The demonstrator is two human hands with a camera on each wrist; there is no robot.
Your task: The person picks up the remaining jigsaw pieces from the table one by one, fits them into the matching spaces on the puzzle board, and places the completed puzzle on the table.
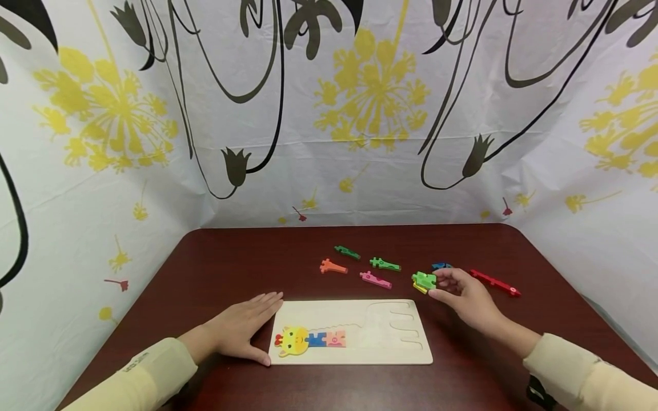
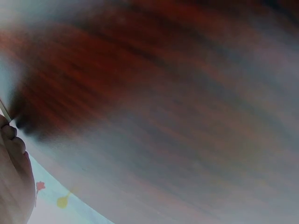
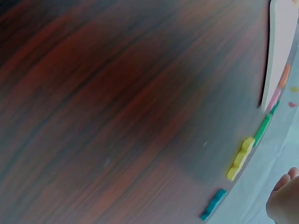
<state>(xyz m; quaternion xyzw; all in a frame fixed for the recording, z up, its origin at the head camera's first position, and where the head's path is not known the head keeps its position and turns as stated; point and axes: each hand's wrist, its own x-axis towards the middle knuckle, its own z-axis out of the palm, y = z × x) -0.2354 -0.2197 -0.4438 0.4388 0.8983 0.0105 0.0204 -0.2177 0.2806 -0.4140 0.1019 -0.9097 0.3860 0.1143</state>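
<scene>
A pale wooden puzzle board [image 1: 354, 319] lies on the table, with a yellow giraffe head [image 1: 294, 341], a blue piece [image 1: 316, 339] and a pink piece [image 1: 336, 338] set in its recess. My left hand [image 1: 239, 325] rests at the board's left edge, fingers straight and thumb near the lower corner. Beyond the board's right end, my right hand [image 1: 470, 299] pinches a light green puzzle piece [image 1: 424, 279] between thumb and fingers. A yellow piece [image 1: 420, 288] shows just under it in the head view. The right wrist view catches only part of that hand, and the green piece is outside it.
Behind the board lie a dark green piece [image 1: 347, 252], an orange piece [image 1: 333, 266], a green piece [image 1: 385, 264] and a magenta piece [image 1: 376, 279]. A blue piece [image 1: 441, 266] is partly behind my right hand. Farther right lies a long red piece [image 1: 495, 282].
</scene>
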